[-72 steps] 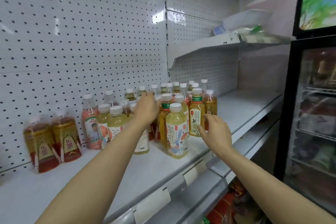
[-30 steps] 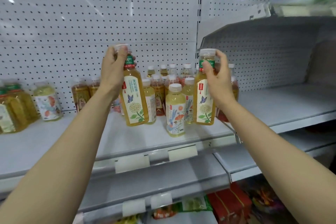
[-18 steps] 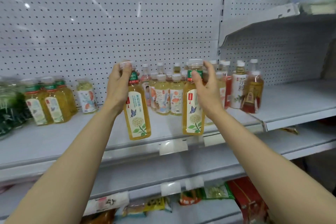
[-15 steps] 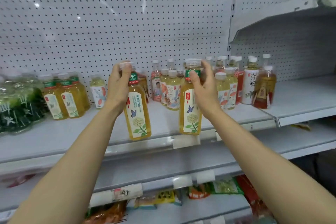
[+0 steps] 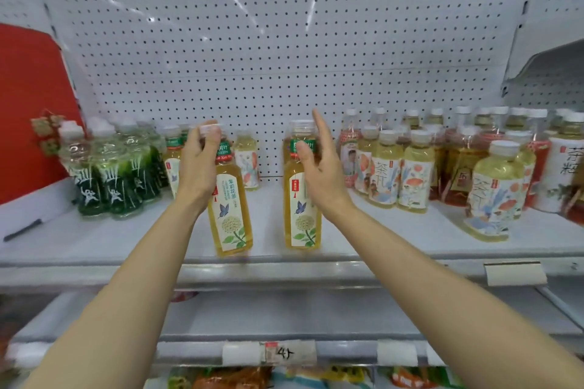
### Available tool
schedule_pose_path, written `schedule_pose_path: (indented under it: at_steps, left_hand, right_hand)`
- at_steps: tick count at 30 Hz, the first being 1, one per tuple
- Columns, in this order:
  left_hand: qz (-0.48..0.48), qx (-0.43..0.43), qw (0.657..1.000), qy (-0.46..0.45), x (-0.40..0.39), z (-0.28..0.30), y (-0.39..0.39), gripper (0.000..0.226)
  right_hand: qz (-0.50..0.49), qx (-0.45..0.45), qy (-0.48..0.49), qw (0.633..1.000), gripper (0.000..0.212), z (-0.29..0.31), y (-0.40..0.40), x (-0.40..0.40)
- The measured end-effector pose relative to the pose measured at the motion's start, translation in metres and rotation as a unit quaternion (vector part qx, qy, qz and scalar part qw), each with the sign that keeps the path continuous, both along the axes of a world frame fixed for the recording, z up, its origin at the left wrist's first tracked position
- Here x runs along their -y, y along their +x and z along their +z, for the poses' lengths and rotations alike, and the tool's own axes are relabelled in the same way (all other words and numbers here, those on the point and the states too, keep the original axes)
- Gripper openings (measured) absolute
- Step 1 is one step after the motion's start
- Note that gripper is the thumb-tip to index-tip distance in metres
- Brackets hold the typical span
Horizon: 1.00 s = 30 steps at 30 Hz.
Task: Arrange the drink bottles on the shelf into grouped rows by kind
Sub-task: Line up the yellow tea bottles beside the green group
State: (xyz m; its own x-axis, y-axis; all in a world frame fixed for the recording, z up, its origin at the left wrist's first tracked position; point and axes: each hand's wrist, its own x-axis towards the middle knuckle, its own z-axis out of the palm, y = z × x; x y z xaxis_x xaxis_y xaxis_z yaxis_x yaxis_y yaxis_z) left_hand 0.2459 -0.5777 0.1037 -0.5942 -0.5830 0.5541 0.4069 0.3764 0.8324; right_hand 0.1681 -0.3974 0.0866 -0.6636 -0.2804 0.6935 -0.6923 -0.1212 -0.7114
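Note:
Two tall jasmine tea bottles with butterfly labels are at the front of the white shelf (image 5: 395,237). My left hand (image 5: 199,167) grips the left bottle (image 5: 232,208) by its cap and neck; the bottle leans slightly, its base at the shelf's front edge. The right bottle (image 5: 300,215) stands upright on the shelf. My right hand (image 5: 319,170) is beside it, fingers spread and pointing up, thumb in front of the green neck label. More bottles of this kind (image 5: 172,164) stand behind my left hand.
Dark green bottles (image 5: 117,177) crowd the left. Pale floral-label bottles (image 5: 414,177) and amber bottles (image 5: 461,174) fill the right, one floral bottle (image 5: 493,199) near the front. A black pen (image 5: 22,229) lies far left beside a red panel (image 5: 28,110). Pegboard behind.
Both hands carried the two jasmine bottles left along the shelf and lowered them to its front. My right hand's fingers have opened off its bottle; the left still grips.

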Motion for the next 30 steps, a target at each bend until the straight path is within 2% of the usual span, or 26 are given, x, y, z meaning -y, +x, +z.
schedule_pose_path:
  at_steps: [6,11,14,15,19,26,30]
  left_hand:
    - [0.054,-0.005,0.999,0.0,0.062,-0.01,0.006,0.015]
    - [0.075,0.004,0.997,0.001,0.112,-0.02,0.007,0.036]
    - [0.077,0.015,0.997,-0.012,0.14,-0.025,0.005,0.017]
    - [0.079,0.019,0.997,-0.015,0.15,-0.027,0.004,0.017]
    - [0.055,0.026,0.998,-0.02,0.191,-0.034,-0.003,0.041]
    - [0.033,0.039,0.995,-0.088,0.22,-0.042,-0.015,0.025]
    - [0.005,0.073,0.99,-0.117,0.217,-0.06,-0.003,0.052]
  right_hand:
    - [0.033,-0.011,0.009,0.999,0.057,-0.018,-0.002,0.067]
    - [0.045,-0.027,0.027,0.998,0.056,-0.025,0.001,0.123]
    - [0.052,-0.034,0.027,0.998,0.056,-0.027,0.005,0.158]
    - [0.047,-0.034,0.026,0.998,0.057,-0.027,0.006,0.17]
    - [0.025,-0.029,0.025,0.999,0.058,-0.034,0.005,0.216]
    - [-0.034,-0.05,0.023,0.998,0.058,-0.043,0.01,0.258]
    - [-0.028,-0.05,0.002,0.998,0.062,-0.045,0.012,0.26]
